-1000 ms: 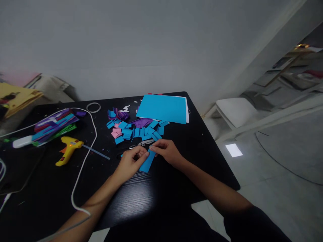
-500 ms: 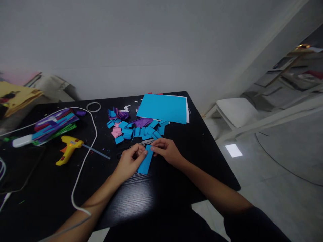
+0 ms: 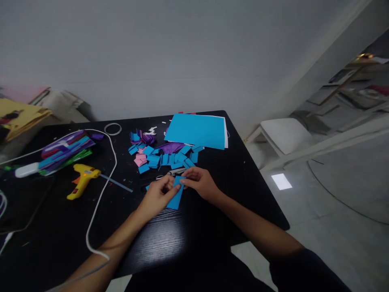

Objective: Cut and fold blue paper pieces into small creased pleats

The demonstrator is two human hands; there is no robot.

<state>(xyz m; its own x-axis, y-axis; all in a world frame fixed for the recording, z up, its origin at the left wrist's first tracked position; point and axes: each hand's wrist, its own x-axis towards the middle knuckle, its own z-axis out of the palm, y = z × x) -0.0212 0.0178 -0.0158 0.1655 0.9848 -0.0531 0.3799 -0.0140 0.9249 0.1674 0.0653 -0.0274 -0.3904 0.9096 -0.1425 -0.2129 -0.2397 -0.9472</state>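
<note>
A blue paper strip (image 3: 175, 199) is held between my two hands above the black table (image 3: 225, 207). My left hand (image 3: 158, 194) pinches it from the left, thumb on top. At its upper right end, the thumb and fingers of my right hand (image 3: 199, 182) are closed on the strip. Just beyond my hands lie scissors (image 3: 178, 171), partly hidden by them. Several folded blue paper pieces (image 3: 164, 159) are heaped behind the scissors, with pink pieces (image 3: 140, 159) at their left.
Blue sheets (image 3: 196, 130) lie at the back. To the left are a yellow glue gun (image 3: 85, 178) with a glue stick, a white cable (image 3: 99, 211), a bundle of coloured strips (image 3: 65, 152) and a ring (image 3: 112, 129). A white stool (image 3: 285, 134) stands right of the table.
The upper end of the strip has shifted slightly between my fingers and looks a little lower. A bit of blue now shows left of my left hand. My arms have barely moved.
</note>
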